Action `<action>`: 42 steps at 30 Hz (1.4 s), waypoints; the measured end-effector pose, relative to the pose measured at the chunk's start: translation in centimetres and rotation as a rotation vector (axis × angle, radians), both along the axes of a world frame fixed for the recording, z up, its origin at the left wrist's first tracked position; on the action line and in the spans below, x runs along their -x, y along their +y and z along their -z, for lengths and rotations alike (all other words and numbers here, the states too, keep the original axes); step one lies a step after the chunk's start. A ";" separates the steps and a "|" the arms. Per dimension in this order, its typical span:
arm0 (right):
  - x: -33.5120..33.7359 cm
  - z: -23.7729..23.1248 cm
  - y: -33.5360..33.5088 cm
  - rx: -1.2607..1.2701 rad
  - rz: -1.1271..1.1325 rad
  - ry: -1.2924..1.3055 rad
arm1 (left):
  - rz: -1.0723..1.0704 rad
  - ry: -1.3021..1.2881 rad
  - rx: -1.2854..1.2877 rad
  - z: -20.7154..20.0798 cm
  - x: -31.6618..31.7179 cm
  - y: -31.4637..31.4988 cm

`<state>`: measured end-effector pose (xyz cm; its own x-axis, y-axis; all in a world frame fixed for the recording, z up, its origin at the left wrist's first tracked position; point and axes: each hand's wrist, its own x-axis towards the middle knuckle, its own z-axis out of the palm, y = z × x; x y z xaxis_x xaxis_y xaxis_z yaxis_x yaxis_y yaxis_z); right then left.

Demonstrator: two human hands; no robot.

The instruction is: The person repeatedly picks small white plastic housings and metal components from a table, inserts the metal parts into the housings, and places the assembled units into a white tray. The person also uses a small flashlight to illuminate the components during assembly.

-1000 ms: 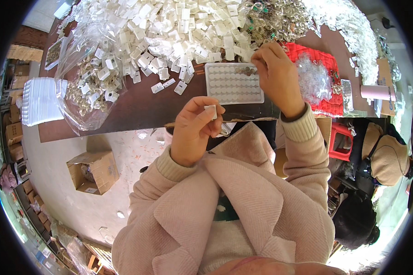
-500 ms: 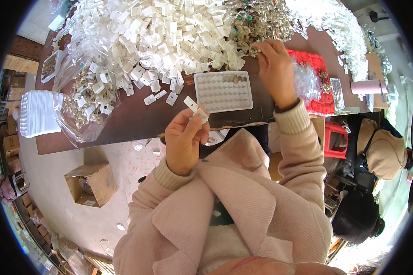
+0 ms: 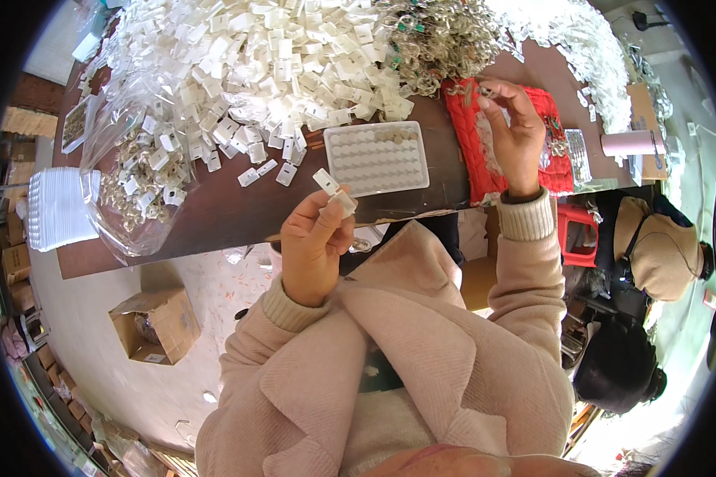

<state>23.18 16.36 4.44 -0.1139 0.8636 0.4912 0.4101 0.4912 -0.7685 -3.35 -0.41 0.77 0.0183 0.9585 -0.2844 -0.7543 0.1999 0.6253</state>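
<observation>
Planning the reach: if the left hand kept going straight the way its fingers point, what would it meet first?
Probably the white dimpled tray: the left hand, holding a small white tag, points up and slightly right toward it, though depth is unclear.

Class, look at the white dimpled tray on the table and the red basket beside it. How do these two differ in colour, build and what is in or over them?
The white tray is pale, flat and shallow, with rows of round dimples; the red basket is bright red with ribbed, slotted walls. The tray lies uncovered, a few small pieces in its top rows; the right hand is raised over the basket, pinching a small metal ring. The left hand holds a small white tag in front of the tray. Both rest on the brown table.
</observation>
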 end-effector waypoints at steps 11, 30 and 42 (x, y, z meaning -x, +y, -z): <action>2.8 -0.1 -9.6 0.223 -0.167 0.294 | 0.116 -0.049 -0.073 -0.8 -1.4 -0.3; 8.1 -1.8 -12.6 -0.094 -0.268 0.006 | -0.073 0.020 -0.298 -1.0 -1.2 -1.2; 9.6 -2.3 -13.6 0.266 -0.399 0.259 | -0.200 0.260 -0.383 -0.4 -0.8 -1.4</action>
